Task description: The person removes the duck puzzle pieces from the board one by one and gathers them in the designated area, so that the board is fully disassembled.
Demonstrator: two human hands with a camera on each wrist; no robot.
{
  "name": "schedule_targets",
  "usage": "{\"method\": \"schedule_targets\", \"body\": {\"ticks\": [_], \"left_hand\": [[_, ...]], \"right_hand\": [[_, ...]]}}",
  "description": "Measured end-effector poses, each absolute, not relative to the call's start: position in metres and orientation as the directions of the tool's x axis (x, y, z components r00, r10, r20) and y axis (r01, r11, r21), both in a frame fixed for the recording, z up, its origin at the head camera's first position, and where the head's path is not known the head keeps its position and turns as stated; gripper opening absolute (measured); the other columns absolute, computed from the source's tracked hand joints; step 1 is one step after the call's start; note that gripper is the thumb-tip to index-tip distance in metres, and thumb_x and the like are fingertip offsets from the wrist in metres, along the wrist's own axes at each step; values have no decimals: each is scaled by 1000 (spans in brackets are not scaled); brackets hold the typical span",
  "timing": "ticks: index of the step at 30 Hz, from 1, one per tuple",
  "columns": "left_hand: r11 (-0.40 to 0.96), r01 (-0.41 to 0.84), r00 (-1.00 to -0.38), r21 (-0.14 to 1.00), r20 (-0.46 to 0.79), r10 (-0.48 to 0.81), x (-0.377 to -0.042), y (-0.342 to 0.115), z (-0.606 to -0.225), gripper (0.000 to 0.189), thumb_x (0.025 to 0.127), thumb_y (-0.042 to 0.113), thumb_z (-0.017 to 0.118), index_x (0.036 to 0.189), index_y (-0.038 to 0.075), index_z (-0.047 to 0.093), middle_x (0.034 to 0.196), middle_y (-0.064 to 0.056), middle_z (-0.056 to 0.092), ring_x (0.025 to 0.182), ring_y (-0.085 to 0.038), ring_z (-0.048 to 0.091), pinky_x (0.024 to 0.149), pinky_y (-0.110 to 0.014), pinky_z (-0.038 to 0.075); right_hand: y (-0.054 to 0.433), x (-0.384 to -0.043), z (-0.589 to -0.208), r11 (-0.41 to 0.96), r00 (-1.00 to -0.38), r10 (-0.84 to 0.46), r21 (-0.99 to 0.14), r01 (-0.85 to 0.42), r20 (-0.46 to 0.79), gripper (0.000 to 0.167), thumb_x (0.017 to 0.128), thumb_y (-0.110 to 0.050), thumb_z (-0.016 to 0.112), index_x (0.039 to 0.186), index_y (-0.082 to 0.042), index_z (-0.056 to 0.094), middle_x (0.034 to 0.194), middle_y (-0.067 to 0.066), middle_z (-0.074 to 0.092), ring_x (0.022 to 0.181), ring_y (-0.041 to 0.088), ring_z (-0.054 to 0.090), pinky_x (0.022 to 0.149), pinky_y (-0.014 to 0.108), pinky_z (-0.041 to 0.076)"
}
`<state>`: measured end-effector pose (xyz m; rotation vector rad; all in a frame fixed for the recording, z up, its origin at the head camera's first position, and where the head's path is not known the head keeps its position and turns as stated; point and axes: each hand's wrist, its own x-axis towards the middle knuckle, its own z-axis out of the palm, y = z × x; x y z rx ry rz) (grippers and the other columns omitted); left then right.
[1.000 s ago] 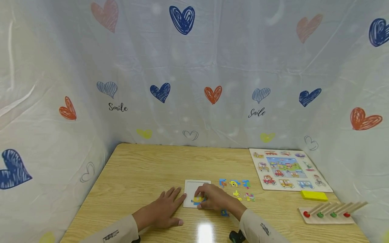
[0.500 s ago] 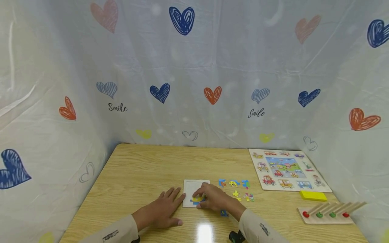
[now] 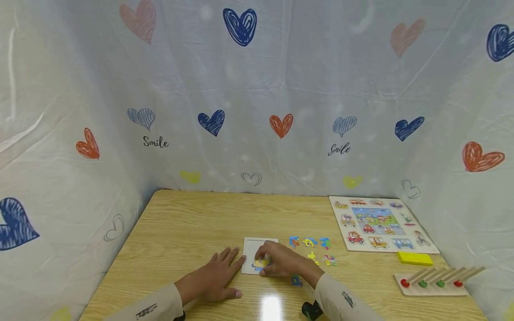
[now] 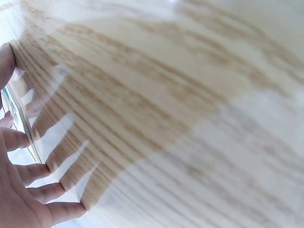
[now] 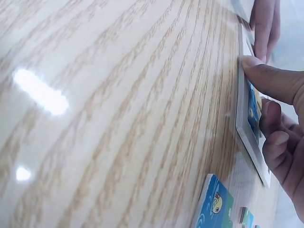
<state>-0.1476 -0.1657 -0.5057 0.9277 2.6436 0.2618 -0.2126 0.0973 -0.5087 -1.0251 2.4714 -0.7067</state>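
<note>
A small white puzzle tray [image 3: 250, 246] lies on the wooden table. In its lower part sits a blue-and-yellow jigsaw piece [image 3: 258, 265], partly covered by fingers. My right hand [image 3: 283, 261] reaches over the tray with curled fingers and holds this piece between thumb and fingers. In the right wrist view the thumb of the right hand [image 5: 285, 109] lies at the tray rim [image 5: 241, 99], the fingertips by the piece. My left hand [image 3: 214, 277] rests palm down, fingers spread, its fingertips touching the tray's left edge. The left wrist view shows these outstretched fingers [image 4: 35, 173] on the tabletop.
Several loose jigsaw pieces [image 3: 310, 242] lie right of the tray; one blue piece [image 3: 296, 281] lies below the right wrist. Farther right are a picture board [image 3: 341, 232], a yellow block [image 3: 415, 258] and a wooden stand with pegs [image 3: 433, 290]. A black object [image 3: 311, 310] is by the right sleeve.
Both hands stay almost in place. The right fingers shift very slightly over the piece in the tray; nothing else visibly moves.
</note>
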Motion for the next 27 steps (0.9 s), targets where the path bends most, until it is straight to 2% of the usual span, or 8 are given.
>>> {"method": "schedule_targets", "body": {"ticks": [5, 14, 21, 27], "left_hand": [[772, 573, -737, 275, -240, 632, -148, -166, -505, 90, 95, 69, 48, 160, 11, 25, 165, -22, 19, 149, -48, 23, 111, -68, 32], [772, 576, -737, 270, -236, 633, -149, -166, -507, 91, 94, 71, 46, 160, 11, 26, 165, -23, 20, 149, -48, 24, 110, -68, 32], [772, 579, -736, 262, -237, 634, -148, -166, -508, 92, 94, 72, 45, 160, 10, 25, 165, -23, 20, 149, -48, 23, 111, -68, 32], [772, 582, -736, 255, -240, 633, -149, -166, -508, 92, 94, 72, 45, 160, 12, 25, 165, -22, 19, 150, -47, 23, 111, -67, 33]], "right_hand": [[97, -214, -511, 585, -653, -745, -599, -546, -133, 36, 88, -33, 79, 119, -21, 64, 114, -12, 61, 105, 4, 57, 91, 24, 50], [98, -215, -515, 550, -644, -760, -616, -564, -89, 40, 88, -31, 80, 122, -19, 65, 112, -11, 61, 94, 0, 54, 84, 20, 49], [97, -214, -518, 479, -607, -795, -632, -609, -18, 29, 90, -26, 77, 116, -19, 66, 110, -8, 63, 89, -1, 55, 80, 18, 49], [95, -213, -519, 464, -601, -798, -674, -575, -36, 20, 96, -20, 70, 116, -20, 68, 108, -7, 66, 80, -3, 59, 74, 18, 52]]}}
